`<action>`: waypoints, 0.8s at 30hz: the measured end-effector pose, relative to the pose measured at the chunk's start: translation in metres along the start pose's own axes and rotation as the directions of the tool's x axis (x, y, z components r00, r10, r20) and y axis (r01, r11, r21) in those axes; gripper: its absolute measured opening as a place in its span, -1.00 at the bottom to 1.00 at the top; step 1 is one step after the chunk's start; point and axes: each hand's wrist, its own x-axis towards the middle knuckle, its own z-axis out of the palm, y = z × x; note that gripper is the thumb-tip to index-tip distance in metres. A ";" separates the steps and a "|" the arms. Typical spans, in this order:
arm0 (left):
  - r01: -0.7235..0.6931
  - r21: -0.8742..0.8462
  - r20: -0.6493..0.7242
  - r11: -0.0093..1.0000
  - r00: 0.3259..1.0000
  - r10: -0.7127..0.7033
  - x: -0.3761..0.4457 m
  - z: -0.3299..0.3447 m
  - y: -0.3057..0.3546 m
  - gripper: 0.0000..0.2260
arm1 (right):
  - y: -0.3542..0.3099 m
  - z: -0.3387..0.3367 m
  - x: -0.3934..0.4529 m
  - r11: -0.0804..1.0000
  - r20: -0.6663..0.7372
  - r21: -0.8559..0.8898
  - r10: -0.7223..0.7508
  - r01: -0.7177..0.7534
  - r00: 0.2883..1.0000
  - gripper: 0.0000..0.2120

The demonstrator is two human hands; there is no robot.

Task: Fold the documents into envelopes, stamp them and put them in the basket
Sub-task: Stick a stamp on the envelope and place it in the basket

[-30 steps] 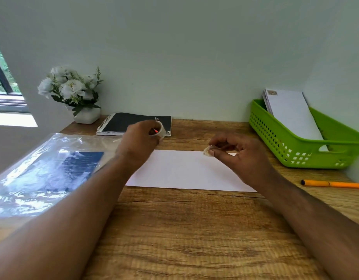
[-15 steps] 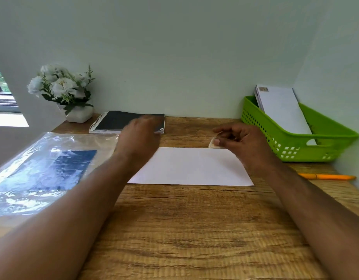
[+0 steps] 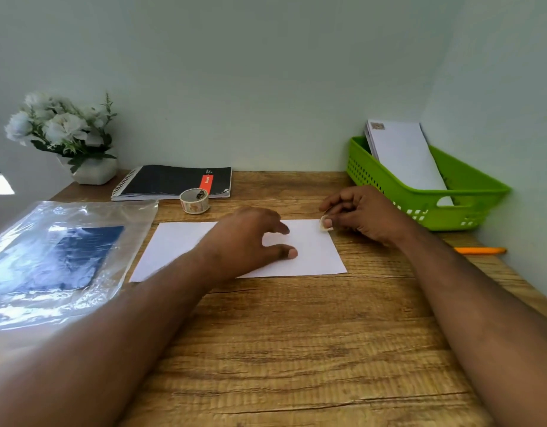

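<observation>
A white envelope (image 3: pixel 312 254) lies flat in the middle of the wooden desk. My left hand (image 3: pixel 250 238) hovers over its centre with fingers spread and thumb near the paper, holding nothing. My right hand (image 3: pixel 358 214) pinches a small stamp (image 3: pixel 324 224) at the envelope's far right corner. The stamp roll (image 3: pixel 194 200) stands on the desk behind the envelope, free of both hands. A green basket (image 3: pixel 420 195) at the back right holds stamped white envelopes (image 3: pixel 401 152) leaning against the wall.
A clear plastic sleeve with a blue sheet (image 3: pixel 59 257) lies at the left. A black spiral notebook (image 3: pixel 167 181) and a white flower pot (image 3: pixel 90 167) sit at the back. An orange pen (image 3: pixel 481 250) lies by the right wall.
My left hand set the stamp roll down by the notebook and came back over the envelope. My right hand carried the stamp to the envelope's far right corner.
</observation>
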 end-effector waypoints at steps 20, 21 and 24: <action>-0.110 -0.049 0.014 0.993 0.994 0.111 0.040 0.027 0.007 -0.63 | 0.009 0.005 0.011 1.000 0.035 0.005 -0.020 0.020 0.999 -0.78; -0.107 -0.046 0.021 0.993 0.994 0.108 0.040 0.027 0.006 -0.61 | 0.009 0.005 0.011 1.000 0.036 0.006 -0.021 0.021 0.999 -0.78; -0.114 -0.024 0.026 0.993 0.993 0.114 0.040 0.028 0.006 -0.57 | 0.009 0.004 0.011 1.000 0.030 0.002 -0.021 0.021 0.999 -0.78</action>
